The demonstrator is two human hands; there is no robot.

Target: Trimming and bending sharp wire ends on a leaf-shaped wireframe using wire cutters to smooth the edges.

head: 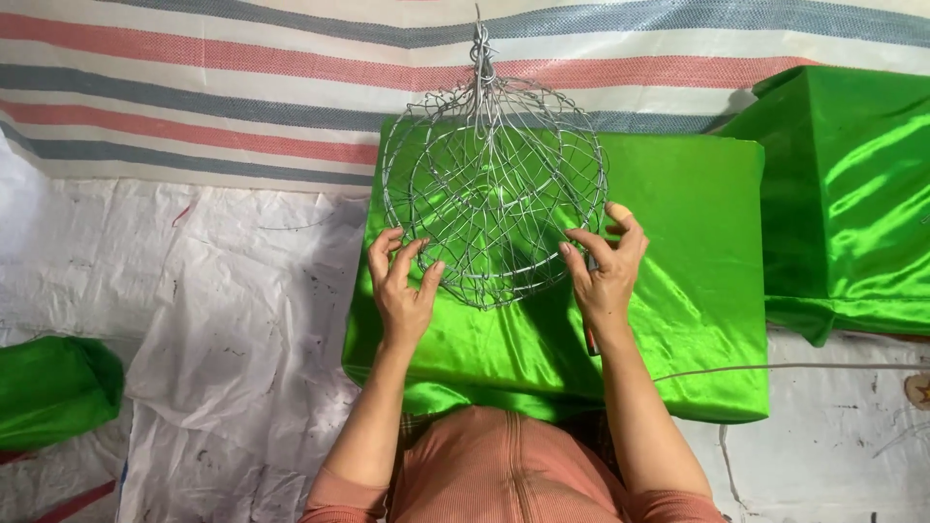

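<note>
A: Gripping wire basket (492, 184) over the green satin cushion (678, 291): left hand (402, 291) and right hand (605, 266), fingers part-curled on its lower rim.

B: Risk? Loose wire ends could prick fingertips or snag satin w/ any slip.

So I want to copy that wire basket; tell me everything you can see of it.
The wire basket is a round, open cage of thin silvery wire, looped and crossed around inner rings, its strands twisted into a stem at the top. It is held over a green satin box. The left hand and right hand pinch its lower edge.
</note>
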